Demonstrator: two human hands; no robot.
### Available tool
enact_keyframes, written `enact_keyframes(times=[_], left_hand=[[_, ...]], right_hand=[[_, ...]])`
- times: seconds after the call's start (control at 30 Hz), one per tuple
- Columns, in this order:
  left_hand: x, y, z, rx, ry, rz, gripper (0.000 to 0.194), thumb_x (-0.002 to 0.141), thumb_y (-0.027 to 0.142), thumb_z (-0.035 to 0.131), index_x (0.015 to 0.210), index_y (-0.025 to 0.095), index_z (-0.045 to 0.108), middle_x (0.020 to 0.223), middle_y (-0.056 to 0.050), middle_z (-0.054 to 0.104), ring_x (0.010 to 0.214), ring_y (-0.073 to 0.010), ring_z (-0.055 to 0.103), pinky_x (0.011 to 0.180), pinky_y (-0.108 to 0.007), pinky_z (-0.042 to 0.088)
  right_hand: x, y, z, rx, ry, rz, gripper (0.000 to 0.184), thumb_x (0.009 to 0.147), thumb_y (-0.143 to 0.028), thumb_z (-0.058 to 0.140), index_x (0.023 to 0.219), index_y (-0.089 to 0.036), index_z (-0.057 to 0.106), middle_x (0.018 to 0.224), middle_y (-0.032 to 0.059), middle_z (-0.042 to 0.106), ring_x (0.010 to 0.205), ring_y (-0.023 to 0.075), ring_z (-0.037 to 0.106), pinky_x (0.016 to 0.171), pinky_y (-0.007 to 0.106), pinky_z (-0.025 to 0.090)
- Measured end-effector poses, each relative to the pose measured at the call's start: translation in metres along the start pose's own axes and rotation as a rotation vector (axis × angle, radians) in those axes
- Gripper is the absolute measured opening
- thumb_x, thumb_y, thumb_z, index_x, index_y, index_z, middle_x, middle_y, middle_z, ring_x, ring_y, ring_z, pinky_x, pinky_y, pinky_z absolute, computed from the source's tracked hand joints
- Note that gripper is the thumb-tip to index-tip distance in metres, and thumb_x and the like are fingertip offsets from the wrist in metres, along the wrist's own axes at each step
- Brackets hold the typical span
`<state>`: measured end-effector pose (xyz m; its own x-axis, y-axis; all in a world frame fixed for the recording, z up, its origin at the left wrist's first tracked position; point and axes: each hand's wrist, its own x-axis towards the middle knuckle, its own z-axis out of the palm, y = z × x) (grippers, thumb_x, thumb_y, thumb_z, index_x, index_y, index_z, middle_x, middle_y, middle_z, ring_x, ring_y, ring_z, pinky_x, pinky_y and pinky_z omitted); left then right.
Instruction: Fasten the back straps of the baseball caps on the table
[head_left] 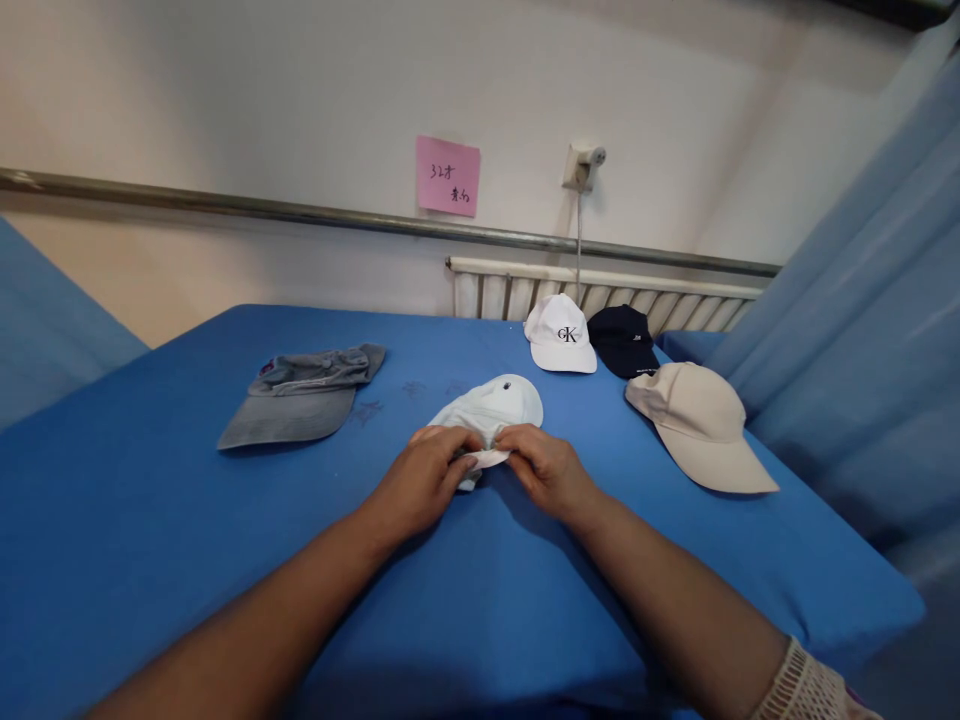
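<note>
A pale, whitish baseball cap [489, 402] with a small dark emblem lies folded in the middle of the blue-covered table. My left hand [431, 468] pinches its near edge from the left, thumb below and fingers on top. From the right, my right hand [546, 465] pinches the same edge, so both hands are closed on the cap close together. Part of the cap is hidden behind my fingers. To the left lies a grey cap [300, 395], its crown flattened and its brim toward me. A beige cap [701, 420] sits to the right.
A white cap with black letters [561, 335] and a dark navy cap [622, 338] stand side by side at the back right. Behind the table [187, 540] are a radiator [517, 290], a metal rail [315, 212] and a plugged-in socket [579, 168]. Blue curtain [862, 300] hangs at right.
</note>
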<state>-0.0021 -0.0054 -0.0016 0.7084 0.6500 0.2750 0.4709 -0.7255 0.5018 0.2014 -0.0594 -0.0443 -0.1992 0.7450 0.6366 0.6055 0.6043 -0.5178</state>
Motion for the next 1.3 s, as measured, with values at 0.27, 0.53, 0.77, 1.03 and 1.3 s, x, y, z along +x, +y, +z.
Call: enact_keyframes(times=[0.27,0.53,0.77,1.03,1.3], left_hand=[[0.005,-0.008,0.005,-0.202,-0.104,-0.088,0.024,0.092,0.035,0.044,0.097,0.020,0.062,0.090,-0.002,0.066,0.085,-0.0183,0.060,0.076,-0.031,0.047],[0.006,-0.008,0.015,-0.130,-0.020,-0.056,0.020,0.087,0.032,0.054,0.100,0.020,0.063,0.097,-0.004,0.068,0.091,-0.0205,0.060,0.081,-0.033,0.047],[0.008,-0.006,0.011,-0.159,-0.067,-0.024,0.019,0.090,0.032,0.050,0.100,0.019,0.060,0.099,-0.006,0.068,0.092,-0.0199,0.062,0.079,-0.032,0.048],[0.003,-0.011,0.016,-0.114,0.063,-0.092,0.026,0.087,0.035,0.057,0.109,0.021,0.060,0.108,-0.006,0.068,0.101,-0.0230,0.062,0.089,-0.037,0.048],[0.002,-0.018,0.013,-0.170,0.028,-0.107,0.018,0.086,0.029,0.057,0.102,0.021,0.061,0.098,-0.002,0.070,0.091,-0.0200,0.064,0.081,-0.032,0.048]], right_hand=[[0.000,0.021,0.016,0.288,-0.053,0.467,0.013,0.084,-0.030,0.060,0.089,-0.020,0.067,0.073,-0.0024,0.067,0.064,0.0121,0.057,0.060,0.023,0.046],[0.004,0.024,0.020,0.490,-0.020,0.533,0.016,0.080,-0.035,0.063,0.082,-0.019,0.063,0.074,-0.0021,0.065,0.066,0.0124,0.057,0.066,0.026,0.047],[0.002,0.024,0.023,0.535,0.020,0.548,0.016,0.080,-0.035,0.063,0.082,-0.019,0.063,0.071,-0.0031,0.062,0.062,0.0113,0.055,0.063,0.024,0.045],[0.000,0.025,0.022,0.523,0.047,0.563,0.019,0.079,-0.037,0.064,0.085,-0.019,0.064,0.066,-0.0034,0.060,0.056,0.0103,0.049,0.053,0.022,0.038],[-0.002,0.025,0.019,0.481,0.055,0.563,0.020,0.078,-0.039,0.065,0.084,-0.020,0.066,0.056,-0.0053,0.053,0.049,0.0094,0.042,0.048,0.022,0.033]])
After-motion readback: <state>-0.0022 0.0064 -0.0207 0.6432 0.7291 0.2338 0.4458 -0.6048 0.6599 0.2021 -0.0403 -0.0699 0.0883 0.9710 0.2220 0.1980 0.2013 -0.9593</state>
